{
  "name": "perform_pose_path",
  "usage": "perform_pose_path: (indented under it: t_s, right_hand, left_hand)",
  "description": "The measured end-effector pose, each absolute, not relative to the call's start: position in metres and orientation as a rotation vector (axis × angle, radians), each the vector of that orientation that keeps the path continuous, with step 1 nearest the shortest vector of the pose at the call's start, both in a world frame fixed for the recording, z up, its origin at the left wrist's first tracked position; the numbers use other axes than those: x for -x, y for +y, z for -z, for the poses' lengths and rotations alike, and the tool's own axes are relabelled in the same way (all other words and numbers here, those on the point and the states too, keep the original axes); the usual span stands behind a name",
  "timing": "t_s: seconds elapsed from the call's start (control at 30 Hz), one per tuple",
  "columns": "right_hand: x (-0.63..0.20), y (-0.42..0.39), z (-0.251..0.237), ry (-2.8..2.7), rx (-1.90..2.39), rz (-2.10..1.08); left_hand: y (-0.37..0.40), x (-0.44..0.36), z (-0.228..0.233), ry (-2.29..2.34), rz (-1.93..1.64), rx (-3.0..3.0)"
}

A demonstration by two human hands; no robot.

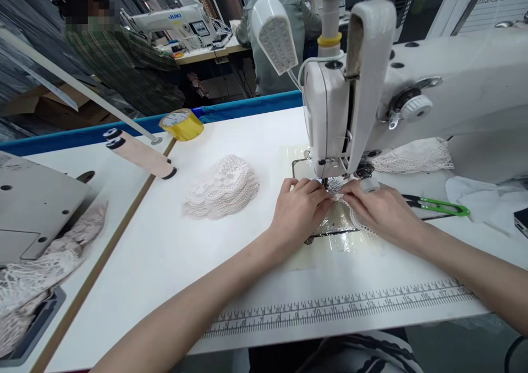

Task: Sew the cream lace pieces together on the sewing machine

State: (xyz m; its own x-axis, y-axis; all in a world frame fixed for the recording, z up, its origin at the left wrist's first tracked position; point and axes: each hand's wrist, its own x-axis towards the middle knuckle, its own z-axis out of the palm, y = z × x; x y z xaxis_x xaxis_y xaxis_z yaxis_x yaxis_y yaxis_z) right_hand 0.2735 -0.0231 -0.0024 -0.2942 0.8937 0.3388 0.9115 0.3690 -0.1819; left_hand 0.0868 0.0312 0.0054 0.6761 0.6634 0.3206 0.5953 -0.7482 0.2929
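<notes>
Pinching the lace (338, 196) with the left hand (297, 205) and the right hand (381, 210), just below the needle end of the machine (457, 87). Bending the left fingers closed on its left edge, and gripping its right edge between the right thumb and fingers, with more lace trailing beneath the right palm. Resting both hands low over the metal plate (338, 223) under the machine. Having a pile (223, 188) of lace on the surface (231, 263) well left of the machine, with tape (187, 128) and spools (140, 155) farther left of the machine. Also having a bundle (416, 155) of lace beneath the machine's arm, and green snips (445, 207) lying just in front of the machine's arm. Having a lamp (274, 34) at the machine's upper left and a ruler (342, 310) printed along the surface in front of the machine. Sharing the room with two people (119, 65), both well beyond the machine, to the left of it
</notes>
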Motion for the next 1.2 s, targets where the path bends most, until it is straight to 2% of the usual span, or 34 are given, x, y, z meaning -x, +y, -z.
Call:
perform_pose_path:
  t_s: [0.1,0.27,0.53,1.2]
  right_hand:
    - [-0.272,-0.023,0.004,-2.281,1.539,0.031]
    - [-0.274,-0.022,0.010,-2.251,1.420,0.155]
    - [-0.274,-0.028,0.004,-2.347,1.102,0.356]
    - [-0.275,-0.017,0.005,-2.343,1.170,0.446]
  left_hand:
    - [0.036,-0.085,-0.012,1.043,-0.556,-2.588]
    - [0.039,-0.079,-0.016,1.001,-0.538,-2.545]
    - [0.017,-0.063,0.003,0.652,-0.819,-3.186]
    - [0.021,-0.065,0.002,0.795,-0.767,-3.188]
